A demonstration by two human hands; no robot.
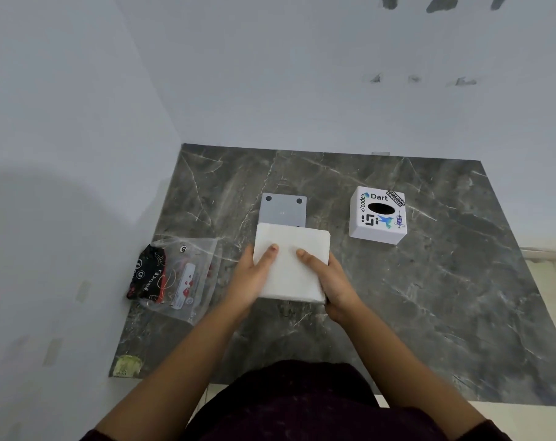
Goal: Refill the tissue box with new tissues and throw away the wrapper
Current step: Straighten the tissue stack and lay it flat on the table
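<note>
Near the table's (pixel 461 281) front edge, our left hand (pixel 254 275) and right hand (pixel 334 281) clasp a soft white tissue stack (pixel 291 265), fingers pinching its sides. A crinkled clear wrapper (pixel 178 278) lies toward the left edge. Beyond, a flat grey plate (pixel 283 210); rightward, the stickered tissue box (pixel 377 214).

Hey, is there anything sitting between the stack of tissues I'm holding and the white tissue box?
Nothing visible does. Both hands, left hand and right hand, hold the tissue stack; the tissue box stands to its right and farther back, with only bare marble table between. The grey plate lies behind the stack, the wrapper to its left.
</note>
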